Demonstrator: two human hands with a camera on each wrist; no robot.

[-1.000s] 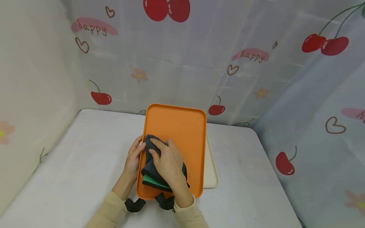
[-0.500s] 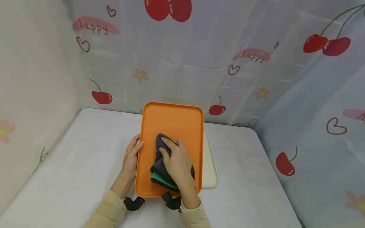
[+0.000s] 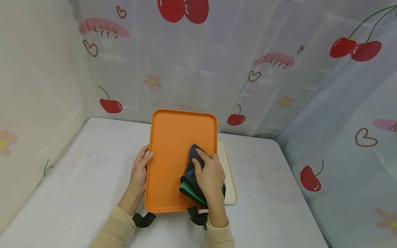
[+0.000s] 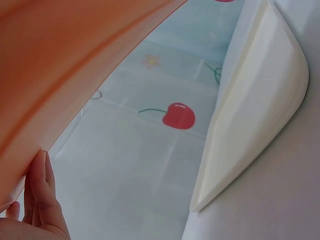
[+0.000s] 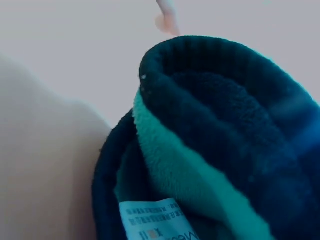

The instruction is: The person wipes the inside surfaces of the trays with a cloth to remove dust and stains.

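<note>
An orange tray point(image 3: 172, 144) is held up at a tilt above the white table. At its left edge my left hand point(image 3: 138, 172) grips it, the thumb over the rim; in the left wrist view fingers point(image 4: 42, 192) show against the tray's underside. My right hand point(image 3: 211, 177) holds a folded dark grey cloth point(image 3: 190, 168) with a green inner side against the lower right of the tray. The right wrist view shows the cloth point(image 5: 175, 150) close up, with dark edging and a white label point(image 5: 157, 220); the right fingers' undersides are hidden.
A cream tray point(image 3: 230, 182) lies on the white table point(image 3: 263, 193), partly behind the orange one. Dark straps point(image 3: 144, 219) hang at both wrists. A curtain point(image 3: 192, 93) printed with cherries closes off the back and sides.
My right hand has slid the cloth rightward across the orange tray, from its left part to its right edge. The tray has shifted slightly left and up with my left hand still gripping it.
</note>
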